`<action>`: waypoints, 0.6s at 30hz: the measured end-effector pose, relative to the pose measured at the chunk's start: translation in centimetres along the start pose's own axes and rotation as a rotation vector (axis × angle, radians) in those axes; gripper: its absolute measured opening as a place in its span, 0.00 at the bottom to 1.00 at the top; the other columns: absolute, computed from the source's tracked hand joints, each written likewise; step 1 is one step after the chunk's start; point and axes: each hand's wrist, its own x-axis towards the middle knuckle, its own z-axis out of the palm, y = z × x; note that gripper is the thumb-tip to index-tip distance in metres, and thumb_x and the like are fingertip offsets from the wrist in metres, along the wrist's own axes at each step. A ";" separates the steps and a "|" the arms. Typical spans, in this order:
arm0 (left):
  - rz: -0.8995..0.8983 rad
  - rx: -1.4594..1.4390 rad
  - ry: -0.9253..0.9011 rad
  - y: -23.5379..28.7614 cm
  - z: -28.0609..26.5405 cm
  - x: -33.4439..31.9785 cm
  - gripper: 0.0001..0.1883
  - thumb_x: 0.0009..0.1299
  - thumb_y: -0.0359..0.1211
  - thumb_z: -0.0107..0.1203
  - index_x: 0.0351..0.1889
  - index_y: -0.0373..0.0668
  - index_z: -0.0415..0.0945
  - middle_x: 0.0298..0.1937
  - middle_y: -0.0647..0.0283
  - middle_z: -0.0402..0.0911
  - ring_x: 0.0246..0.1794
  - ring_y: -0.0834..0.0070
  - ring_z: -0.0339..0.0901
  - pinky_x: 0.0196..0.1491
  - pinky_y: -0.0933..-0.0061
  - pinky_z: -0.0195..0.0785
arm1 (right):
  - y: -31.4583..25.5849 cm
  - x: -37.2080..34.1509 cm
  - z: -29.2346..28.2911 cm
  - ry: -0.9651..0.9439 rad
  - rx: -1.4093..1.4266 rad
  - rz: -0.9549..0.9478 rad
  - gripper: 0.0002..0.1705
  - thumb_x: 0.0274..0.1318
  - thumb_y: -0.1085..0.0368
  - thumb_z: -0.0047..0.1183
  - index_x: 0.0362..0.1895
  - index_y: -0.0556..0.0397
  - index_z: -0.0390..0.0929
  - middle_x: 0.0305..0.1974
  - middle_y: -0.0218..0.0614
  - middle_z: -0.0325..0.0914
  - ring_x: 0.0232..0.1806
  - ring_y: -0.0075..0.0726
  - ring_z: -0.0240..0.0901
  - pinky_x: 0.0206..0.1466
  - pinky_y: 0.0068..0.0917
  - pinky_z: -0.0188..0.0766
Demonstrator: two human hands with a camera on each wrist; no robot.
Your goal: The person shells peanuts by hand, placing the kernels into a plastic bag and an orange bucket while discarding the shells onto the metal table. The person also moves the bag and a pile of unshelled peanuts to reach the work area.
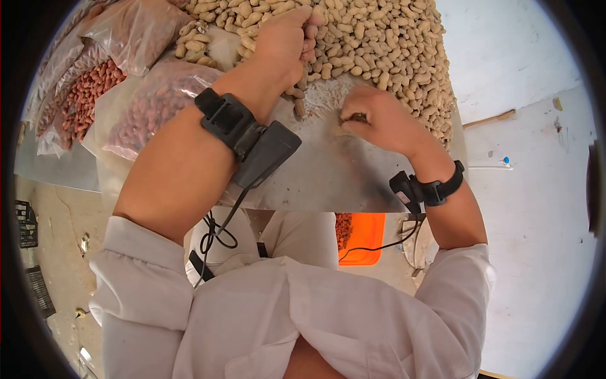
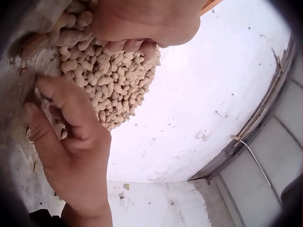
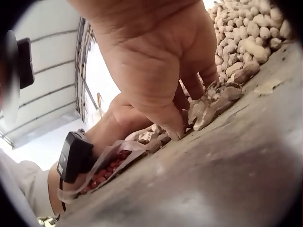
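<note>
The head view shows a broad heap of tan, knobbly peanuts (image 1: 391,50) on the table's (image 1: 290,189) far side. The left hand (image 1: 284,41) reaches over it, fingers bent, grasp unclear; the right hand (image 1: 385,123) curls around broken, pale shells (image 3: 215,106).

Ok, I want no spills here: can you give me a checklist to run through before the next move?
1. Unshelled peanuts near the left hand: ok, they lie right by it.
2. Left hand's grasp free: cannot tell, its palm side is hidden.
3. Right hand clear of shell pieces: not ok, they lie right at it.
4. Nearest bag of red kernels clear of the left arm: cannot tell, the arm partly covers it.
5. Left wrist camera strapped on: ok.
</note>
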 end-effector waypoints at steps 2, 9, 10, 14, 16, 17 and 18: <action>0.011 -0.013 -0.006 -0.2 0.0 0.1 0.12 0.71 0.37 0.44 0.34 0.37 0.72 0.21 0.71 0.65 0.17 0.84 0.54 0.21 0.81 0.49 | -0.8 -0.5 -0.9 -0.023 0.007 0.055 0.06 0.42 0.66 0.54 0.26 0.55 0.76 0.28 0.40 0.72 0.36 0.47 0.69 0.39 0.37 0.66; 0.010 -0.063 0.018 0.3 0.0 -0.2 0.13 0.72 0.37 0.43 0.34 0.36 0.72 0.20 0.71 0.65 0.17 0.84 0.54 0.21 0.82 0.49 | -5.1 3.3 0.8 0.086 -0.021 0.022 0.11 0.45 0.68 0.55 0.37 0.52 0.76 0.30 0.41 0.73 0.34 0.47 0.71 0.37 0.36 0.68; 0.019 -0.061 0.024 0.4 0.3 -0.6 0.13 0.72 0.37 0.43 0.34 0.36 0.72 0.20 0.71 0.65 0.17 0.84 0.54 0.21 0.82 0.49 | -5.4 3.9 1.2 0.094 -0.057 0.053 0.13 0.44 0.68 0.55 0.38 0.51 0.76 0.31 0.42 0.73 0.35 0.47 0.71 0.37 0.37 0.69; -0.002 -0.050 0.029 0.5 0.3 -0.5 0.13 0.71 0.37 0.43 0.34 0.36 0.72 0.20 0.71 0.65 0.17 0.84 0.54 0.21 0.82 0.50 | -5.1 5.3 2.0 -0.004 -0.205 0.164 0.18 0.43 0.67 0.55 0.43 0.48 0.76 0.32 0.44 0.74 0.36 0.51 0.72 0.39 0.40 0.70; 0.004 -0.040 0.032 0.6 0.4 -0.5 0.13 0.71 0.37 0.43 0.33 0.36 0.72 0.20 0.71 0.65 0.16 0.83 0.54 0.20 0.82 0.50 | -4.6 5.7 2.1 -0.021 -0.228 0.143 0.18 0.42 0.67 0.55 0.43 0.48 0.76 0.33 0.44 0.74 0.36 0.51 0.72 0.39 0.40 0.70; 0.007 -0.037 0.034 0.6 0.4 -0.5 0.13 0.71 0.37 0.43 0.33 0.36 0.72 0.20 0.71 0.65 0.16 0.83 0.54 0.20 0.82 0.49 | -4.5 5.8 2.1 -0.030 -0.240 0.132 0.18 0.42 0.67 0.56 0.43 0.48 0.76 0.33 0.44 0.74 0.36 0.51 0.72 0.39 0.40 0.70; 0.014 -0.038 0.035 0.6 0.4 -0.5 0.13 0.71 0.37 0.43 0.33 0.36 0.72 0.20 0.71 0.65 0.16 0.83 0.54 0.20 0.82 0.49 | -4.4 5.7 2.1 -0.026 -0.240 0.143 0.17 0.42 0.67 0.55 0.42 0.49 0.76 0.33 0.44 0.74 0.36 0.51 0.72 0.39 0.40 0.70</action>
